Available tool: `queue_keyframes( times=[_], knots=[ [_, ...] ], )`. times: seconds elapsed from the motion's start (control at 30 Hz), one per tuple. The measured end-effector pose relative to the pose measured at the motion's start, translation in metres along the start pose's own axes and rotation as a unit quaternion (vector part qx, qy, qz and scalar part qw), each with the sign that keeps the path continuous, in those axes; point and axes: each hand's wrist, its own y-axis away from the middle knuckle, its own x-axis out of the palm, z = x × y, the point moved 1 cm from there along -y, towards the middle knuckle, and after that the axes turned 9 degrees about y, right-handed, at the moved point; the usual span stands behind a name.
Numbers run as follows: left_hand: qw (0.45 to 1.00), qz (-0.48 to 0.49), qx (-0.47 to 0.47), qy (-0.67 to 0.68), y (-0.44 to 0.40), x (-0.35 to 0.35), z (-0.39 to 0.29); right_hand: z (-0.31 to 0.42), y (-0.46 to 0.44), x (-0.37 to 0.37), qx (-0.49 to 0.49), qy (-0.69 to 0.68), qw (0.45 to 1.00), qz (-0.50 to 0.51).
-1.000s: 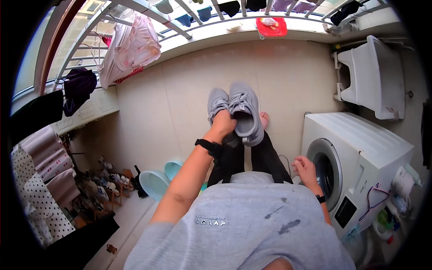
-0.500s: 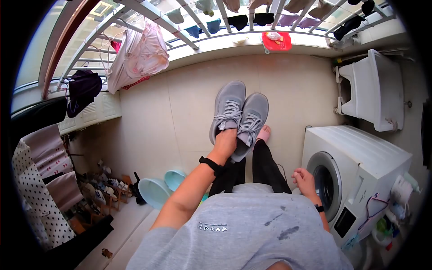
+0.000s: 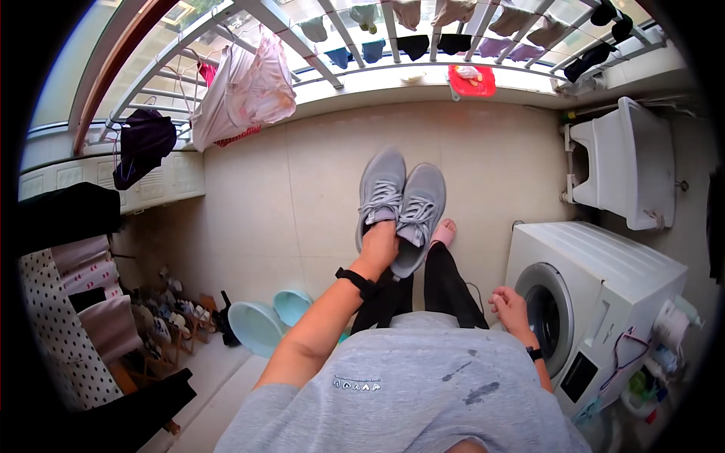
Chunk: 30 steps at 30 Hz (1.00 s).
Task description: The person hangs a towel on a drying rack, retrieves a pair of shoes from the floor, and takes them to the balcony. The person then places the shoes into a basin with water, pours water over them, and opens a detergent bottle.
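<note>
A pair of grey lace-up sneakers hangs side by side in front of me, toes pointing away. My left hand [image 3: 380, 245] grips both at their openings; its fingers are partly hidden inside. The left sneaker [image 3: 382, 181] and the right sneaker [image 3: 423, 198] touch along their inner sides, and their pale laces are tied. My right hand [image 3: 510, 308] hangs by my right side with curled fingers, near the washing machine's round door [image 3: 545, 313]; nothing shows in it. My bare foot [image 3: 445, 232] is partly visible beside the right sneaker.
The white washing machine [image 3: 596, 260] stands at right, with a white sink [image 3: 642, 166] beyond it. Light-blue basins [image 3: 257, 326] lie at left near a shoe rack [image 3: 177, 328]. Clothes [image 3: 245, 94] hang on the window bars; a red tray [image 3: 472, 81] rests on the sill.
The view has shifted slightly, so the surroundings sit a little lower in the picture. The sneakers stay in my left hand, and my right hand keeps its curled pose.
</note>
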Motion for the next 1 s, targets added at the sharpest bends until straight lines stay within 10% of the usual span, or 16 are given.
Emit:
queue_keyframes(
  times=[1.0],
  knots=[
    [0.968, 0.009, -0.250, -0.015, -0.239, 0.220, 0.284, -0.179, 0.000, 0.056, 0.338, -0.063, 0.938, 0.050]
  ],
)
